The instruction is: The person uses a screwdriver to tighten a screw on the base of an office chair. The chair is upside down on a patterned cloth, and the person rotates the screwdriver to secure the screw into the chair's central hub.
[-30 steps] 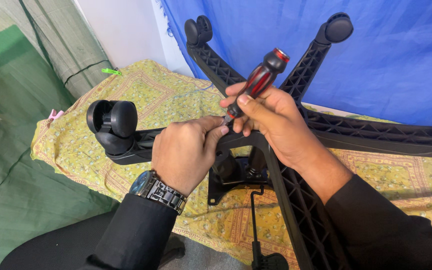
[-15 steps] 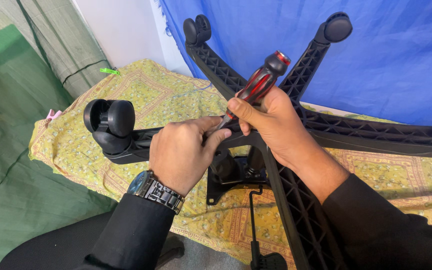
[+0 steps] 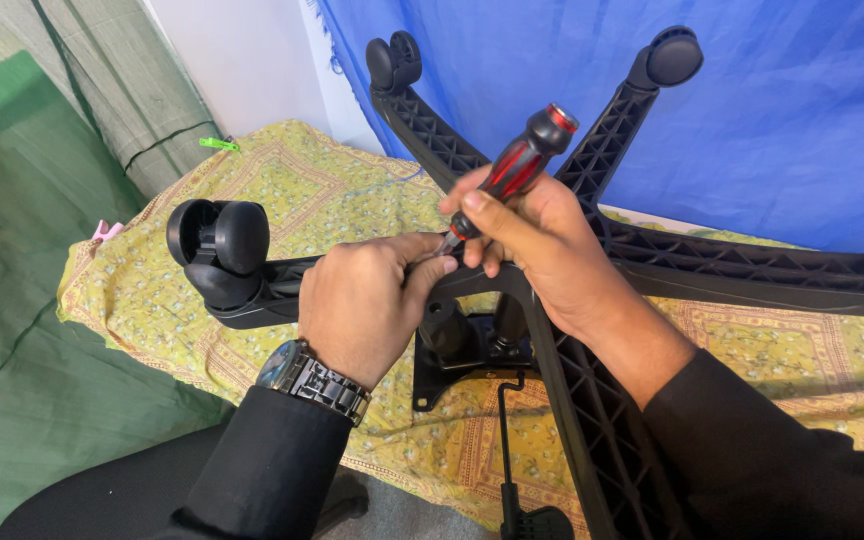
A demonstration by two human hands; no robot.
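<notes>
The screwdriver (image 3: 515, 168), with a red-and-black handle, stands tilted above the hub of an upturned black five-armed chair base (image 3: 592, 400), its handle end up and away from the person, its tip down at the hub. The tip itself is hidden between the fingers.

The right hand (image 3: 537, 245) is closed around the lower part of the screwdriver handle, thumb across the front. The left hand (image 3: 362, 305) is curled shut just beside it, on the near-left side of the hub, fingertips pinched at the shaft close to the tip; the two hands touch there. A dark metal wristwatch (image 3: 314, 377) sits on the left wrist, above a black sleeve.

The chair base lies wheels-up on a yellow patterned cloth (image 3: 332, 190). One arm runs left from the hub to a black caster (image 3: 218, 243); two arms run away from the person, each ending in a caster; one runs right along the cloth; one comes toward the person. Below the hub, a black metal bracket (image 3: 472, 350) shows.

Behind the chair base hangs a blue sheet (image 3: 792, 110). Left of it lies green fabric (image 3: 22, 300), with a small green clip (image 3: 218, 144) at the cloth's far edge.
</notes>
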